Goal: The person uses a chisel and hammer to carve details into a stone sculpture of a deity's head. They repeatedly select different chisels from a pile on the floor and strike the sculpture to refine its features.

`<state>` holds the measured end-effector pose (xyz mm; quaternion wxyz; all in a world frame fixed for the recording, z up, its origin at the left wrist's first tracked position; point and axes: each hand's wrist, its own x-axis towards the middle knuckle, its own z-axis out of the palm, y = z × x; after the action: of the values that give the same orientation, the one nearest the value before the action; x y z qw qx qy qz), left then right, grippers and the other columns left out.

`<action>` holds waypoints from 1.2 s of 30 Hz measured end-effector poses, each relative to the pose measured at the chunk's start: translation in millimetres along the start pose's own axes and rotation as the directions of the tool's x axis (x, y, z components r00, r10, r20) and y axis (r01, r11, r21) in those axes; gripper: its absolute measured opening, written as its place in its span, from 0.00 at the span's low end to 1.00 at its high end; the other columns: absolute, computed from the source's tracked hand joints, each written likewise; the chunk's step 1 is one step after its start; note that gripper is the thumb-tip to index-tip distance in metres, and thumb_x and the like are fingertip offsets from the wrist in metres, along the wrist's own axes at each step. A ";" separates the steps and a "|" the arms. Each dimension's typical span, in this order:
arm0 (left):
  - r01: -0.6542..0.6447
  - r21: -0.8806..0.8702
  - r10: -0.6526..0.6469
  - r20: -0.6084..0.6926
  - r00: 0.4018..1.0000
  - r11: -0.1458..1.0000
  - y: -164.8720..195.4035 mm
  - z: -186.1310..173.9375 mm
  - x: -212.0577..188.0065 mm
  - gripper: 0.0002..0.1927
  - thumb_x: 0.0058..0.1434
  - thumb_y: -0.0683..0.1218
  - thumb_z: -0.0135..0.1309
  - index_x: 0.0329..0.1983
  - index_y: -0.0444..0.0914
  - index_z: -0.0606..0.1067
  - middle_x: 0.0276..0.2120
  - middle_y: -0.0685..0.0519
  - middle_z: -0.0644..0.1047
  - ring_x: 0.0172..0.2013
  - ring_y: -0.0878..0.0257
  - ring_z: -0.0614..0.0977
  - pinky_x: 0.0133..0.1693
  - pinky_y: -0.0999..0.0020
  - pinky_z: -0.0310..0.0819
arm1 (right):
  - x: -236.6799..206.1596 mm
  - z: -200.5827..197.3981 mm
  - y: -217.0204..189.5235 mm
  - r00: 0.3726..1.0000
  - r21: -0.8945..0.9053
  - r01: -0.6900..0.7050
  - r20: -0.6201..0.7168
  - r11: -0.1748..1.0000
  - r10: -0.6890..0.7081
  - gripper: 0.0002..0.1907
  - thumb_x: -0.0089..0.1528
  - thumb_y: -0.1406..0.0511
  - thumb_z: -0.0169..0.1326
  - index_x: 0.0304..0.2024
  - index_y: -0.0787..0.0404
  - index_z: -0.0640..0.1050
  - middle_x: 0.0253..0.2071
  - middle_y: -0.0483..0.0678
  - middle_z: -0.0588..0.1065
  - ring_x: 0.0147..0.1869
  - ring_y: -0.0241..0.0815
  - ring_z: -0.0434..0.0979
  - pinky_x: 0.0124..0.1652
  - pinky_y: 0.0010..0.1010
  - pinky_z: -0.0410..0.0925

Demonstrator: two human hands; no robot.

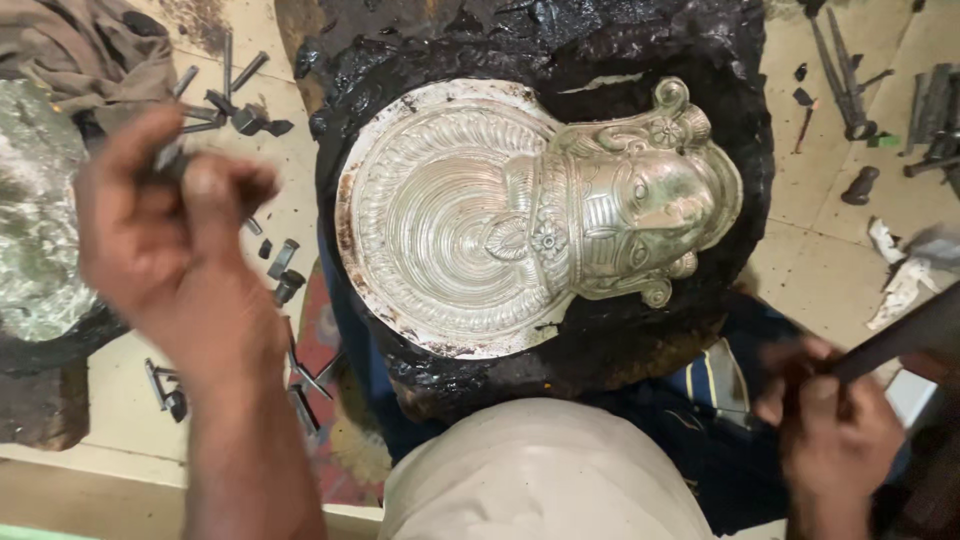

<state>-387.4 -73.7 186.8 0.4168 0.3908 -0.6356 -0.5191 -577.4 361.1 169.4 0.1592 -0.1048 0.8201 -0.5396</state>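
Observation:
A silver embossed metal relief (pixel 520 215), a round ribbed disc with a raised ornamented face, lies set in a block of black pitch (pixel 700 60). My left hand (pixel 170 240) is raised to the left of it, fingers closed on a small metal punch (pixel 168 155). My right hand (pixel 835 425) is low at the right, gripping a dark hammer handle (pixel 900 340) that runs up and right out of view. Both hands are off the relief. My knee in pale cloth (pixel 540 470) sits below the pitch block.
Several steel punches (pixel 235 105) lie scattered on the tiled floor at left, more tools (pixel 850 90) at upper right. Another pitch-mounted metal piece (pixel 35 230) sits at far left under brown cloth (pixel 80 45). Crumpled paper (pixel 900 280) lies at right.

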 end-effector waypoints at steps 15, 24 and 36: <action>-0.018 -0.269 0.117 0.355 0.928 0.963 1.5 182.6 -35.5 0.18 0.83 0.41 0.41 0.73 0.42 0.61 0.45 0.50 0.78 0.38 0.68 0.87 0.41 0.74 0.86 | -76.3 -38.1 85.1 0.713 -0.594 -0.375 0.305 0.712 0.631 0.12 0.61 0.65 0.60 0.43 0.64 0.86 0.30 0.53 0.83 0.35 0.41 0.84 0.39 0.34 0.75; -0.089 -0.230 0.155 0.285 0.946 0.969 8.7 190.8 -34.6 0.16 0.85 0.41 0.38 0.73 0.38 0.58 0.47 0.48 0.77 0.43 0.66 0.86 0.45 0.73 0.86 | 10.5 -14.5 47.3 0.576 -0.568 -0.242 0.569 0.787 0.587 0.23 0.54 0.64 0.68 0.54 0.54 0.84 0.40 0.48 0.81 0.45 0.41 0.83 0.43 0.32 0.77; -0.131 0.095 0.068 0.491 0.869 0.987 6.6 195.8 -27.5 0.19 0.76 0.35 0.42 0.68 0.38 0.67 0.48 0.47 0.78 0.41 0.67 0.87 0.38 0.73 0.83 | -18.7 -28.7 25.8 0.745 -0.587 -0.222 0.413 0.779 0.524 0.17 0.65 0.69 0.57 0.57 0.63 0.81 0.41 0.57 0.79 0.41 0.46 0.78 0.41 0.34 0.73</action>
<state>-561.5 18.3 167.6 0.2449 0.2400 -0.7704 -0.5374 -570.8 402.1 159.0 0.4662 -0.1215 0.8513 -0.2077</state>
